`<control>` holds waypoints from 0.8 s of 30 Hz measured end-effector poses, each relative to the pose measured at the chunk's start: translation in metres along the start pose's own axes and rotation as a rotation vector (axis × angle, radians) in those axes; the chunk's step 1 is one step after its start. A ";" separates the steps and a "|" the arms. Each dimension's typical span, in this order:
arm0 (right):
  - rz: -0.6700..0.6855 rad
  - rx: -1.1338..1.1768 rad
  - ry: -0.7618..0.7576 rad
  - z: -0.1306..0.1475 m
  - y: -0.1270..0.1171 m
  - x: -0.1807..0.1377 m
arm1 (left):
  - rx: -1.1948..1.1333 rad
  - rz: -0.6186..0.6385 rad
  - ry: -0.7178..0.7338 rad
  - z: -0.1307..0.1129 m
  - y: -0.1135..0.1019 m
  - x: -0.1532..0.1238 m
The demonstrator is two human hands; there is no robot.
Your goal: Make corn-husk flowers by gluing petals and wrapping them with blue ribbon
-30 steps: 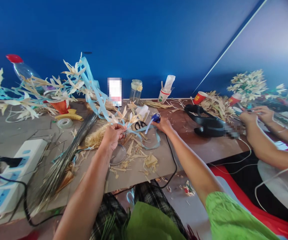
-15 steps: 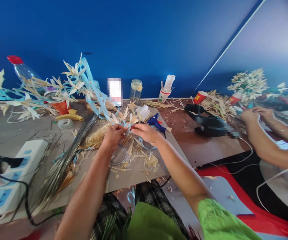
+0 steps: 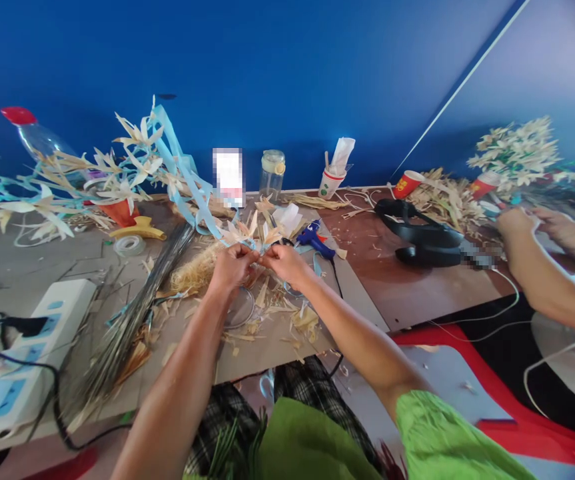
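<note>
In the middle of the view, my left hand (image 3: 237, 265) is closed in a pinch on a stem wrapped in light blue ribbon. Fingertip to fingertip with it, my right hand (image 3: 286, 261) pinches the same spot, its fingers curled in. Pale, pointed-petal husk flowers (image 3: 240, 231) stand up just beyond my fingers. The light blue ribbon (image 3: 170, 137) trails in loops up and to the left. Most of the gripped stem is hidden behind my fingers. A wire ring (image 3: 251, 308) lies below my hands among husk scraps (image 3: 303, 320).
A bundle of thin wires (image 3: 132, 327) and a white power strip (image 3: 62, 307) lie left. A blue glue gun (image 3: 316, 239) is right of my hands. A glass jar (image 3: 272, 172) and paper cup (image 3: 331, 183) stand behind. Another person's hands (image 3: 517, 227) work at far right.
My right hand's fingers, stretched out before, have curled into a pinch and come closer to my left. The view has shifted slightly. The other person's hands stay at far right.
</note>
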State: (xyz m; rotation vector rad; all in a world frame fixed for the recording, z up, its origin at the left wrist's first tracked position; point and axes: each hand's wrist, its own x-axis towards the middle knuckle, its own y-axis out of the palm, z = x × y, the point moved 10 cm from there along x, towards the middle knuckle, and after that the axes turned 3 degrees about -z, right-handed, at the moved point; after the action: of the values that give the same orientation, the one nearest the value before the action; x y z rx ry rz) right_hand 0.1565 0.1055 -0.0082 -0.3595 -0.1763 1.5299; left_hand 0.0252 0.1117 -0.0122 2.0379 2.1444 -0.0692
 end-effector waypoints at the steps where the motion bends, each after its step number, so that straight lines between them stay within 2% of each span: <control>1: -0.014 -0.034 -0.018 0.001 -0.002 0.000 | -0.004 0.013 -0.002 0.000 0.002 -0.001; 5: -0.050 -0.097 -0.061 0.000 -0.010 0.000 | -0.034 0.103 -0.041 0.001 0.011 -0.005; 12: -0.036 -0.004 -0.092 -0.006 -0.008 0.004 | -0.047 0.186 -0.129 0.006 0.010 -0.005; 19: -0.009 0.013 -0.153 0.001 -0.004 0.003 | -0.002 0.228 -0.040 0.001 0.014 -0.005; 24: -0.046 -0.062 -0.324 0.026 -0.010 -0.010 | -0.059 0.146 0.019 -0.002 0.012 0.000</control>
State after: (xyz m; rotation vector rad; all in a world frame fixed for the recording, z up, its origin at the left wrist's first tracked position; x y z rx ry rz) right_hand 0.1565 0.0983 0.0209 -0.1527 -0.4836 1.5327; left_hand 0.0370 0.1131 -0.0089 2.1620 1.9766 0.0335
